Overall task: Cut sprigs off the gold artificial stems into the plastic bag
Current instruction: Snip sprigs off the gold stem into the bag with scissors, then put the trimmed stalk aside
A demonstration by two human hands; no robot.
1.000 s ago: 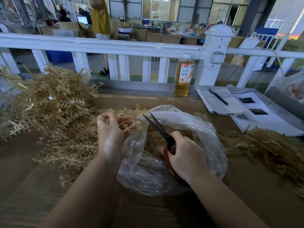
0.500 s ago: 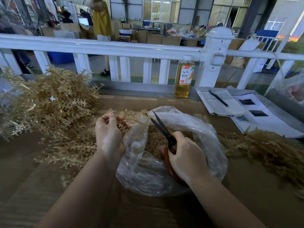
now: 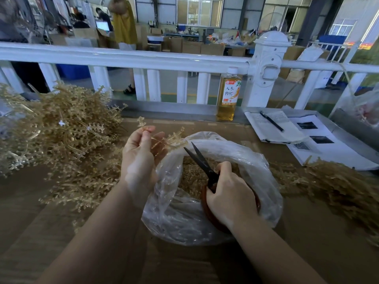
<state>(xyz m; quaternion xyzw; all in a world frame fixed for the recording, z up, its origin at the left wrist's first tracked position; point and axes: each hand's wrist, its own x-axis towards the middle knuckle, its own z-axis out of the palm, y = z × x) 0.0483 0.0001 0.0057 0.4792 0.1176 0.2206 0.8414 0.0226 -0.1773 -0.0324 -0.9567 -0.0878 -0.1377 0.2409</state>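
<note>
Two hands: left hand [image 3: 141, 158] pinches one gold stem [image 3: 164, 140] at plastic bag [image 3: 256, 160] rim; right hand [image 3: 229, 193] grips scissors [image 3: 200, 158], blades apart. Two stem piles, brown table [image 3: 307, 242], one bottle [image 3: 228, 95], white railing [image 3: 143, 58], workshop.

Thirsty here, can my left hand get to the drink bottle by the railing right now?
Probably not yet: the left hand holds a gold stem. The path to the bottle looks clear.
</note>
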